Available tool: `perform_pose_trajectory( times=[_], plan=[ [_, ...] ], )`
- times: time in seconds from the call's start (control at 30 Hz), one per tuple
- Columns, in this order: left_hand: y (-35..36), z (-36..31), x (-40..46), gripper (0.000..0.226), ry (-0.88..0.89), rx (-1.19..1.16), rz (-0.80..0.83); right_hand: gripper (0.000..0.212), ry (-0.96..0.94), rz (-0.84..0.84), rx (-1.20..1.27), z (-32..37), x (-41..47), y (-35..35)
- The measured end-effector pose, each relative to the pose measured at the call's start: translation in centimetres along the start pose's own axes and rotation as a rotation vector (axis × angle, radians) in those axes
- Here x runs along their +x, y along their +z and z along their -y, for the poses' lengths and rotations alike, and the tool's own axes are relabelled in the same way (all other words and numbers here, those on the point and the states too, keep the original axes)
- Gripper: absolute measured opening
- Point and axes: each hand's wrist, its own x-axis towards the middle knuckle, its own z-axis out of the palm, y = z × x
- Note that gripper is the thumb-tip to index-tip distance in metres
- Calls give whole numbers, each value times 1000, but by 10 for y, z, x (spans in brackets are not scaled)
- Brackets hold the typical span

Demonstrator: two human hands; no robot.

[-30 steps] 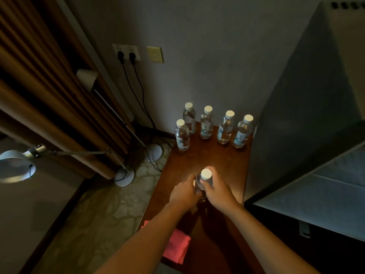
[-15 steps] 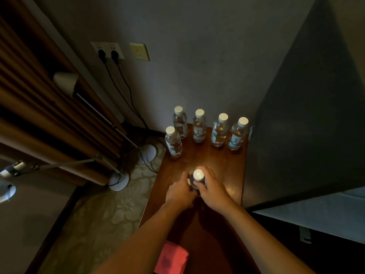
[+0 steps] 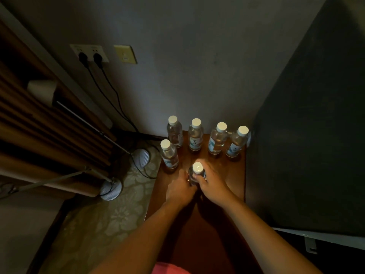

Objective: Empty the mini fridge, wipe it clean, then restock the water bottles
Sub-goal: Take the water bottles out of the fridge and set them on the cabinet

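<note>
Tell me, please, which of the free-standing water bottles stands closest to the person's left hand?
The front-left bottle, standing alone ahead of the back row of four, just beyond the left hand. It stands free; both hands grip a sixth bottle.

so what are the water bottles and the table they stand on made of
Water bottles: apparently clear thin plastic; the water shows through, with white matte screw caps and paper-like labels. Table: looks like reddish-brown wood or veneer with a glossy varnish, since it reflects light.
</note>
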Motion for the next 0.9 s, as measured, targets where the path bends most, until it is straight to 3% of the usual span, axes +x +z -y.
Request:
perform_pose_trajectory(
  times=[0.7, 0.9],
  plan=[
    [-6, -15, 50, 30, 19, -53, -82, 40, 92, 10, -14, 1, 65, -7],
    [-10, -13, 41, 33, 34, -5, -66, 34, 69, 8, -14, 6, 58, -9]
  ],
)
